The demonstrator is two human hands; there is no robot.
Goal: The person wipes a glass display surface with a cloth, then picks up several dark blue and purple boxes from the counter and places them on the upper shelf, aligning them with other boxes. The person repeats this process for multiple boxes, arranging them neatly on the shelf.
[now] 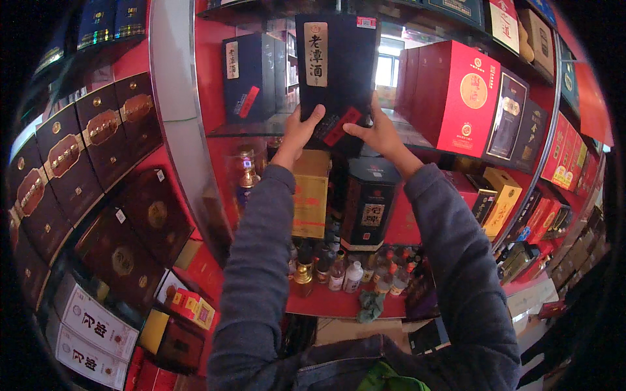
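A dark blue liquor gift box [342, 63] with a cream label and a red strip is held upright between my two hands, at the middle glass shelf. My left hand [301, 132] grips its lower left side, thumb on the front face. My right hand [379, 129] grips the lower right side, its thumb beside the red strip. Left of it a matching blue box [249, 78] stands on the shelf. Right of it stands a red liquor box [455, 97]. My fingers behind the held box are hidden.
The glass shelf edge [244, 130] runs behind my hands. Below are a yellow box [311, 195], a dark octagonal box [369, 205], several small bottles [353, 277] and a green cloth [370, 305]. A metal upright [173, 88] divides off the left shelves, which hold brown boxes [98, 141].
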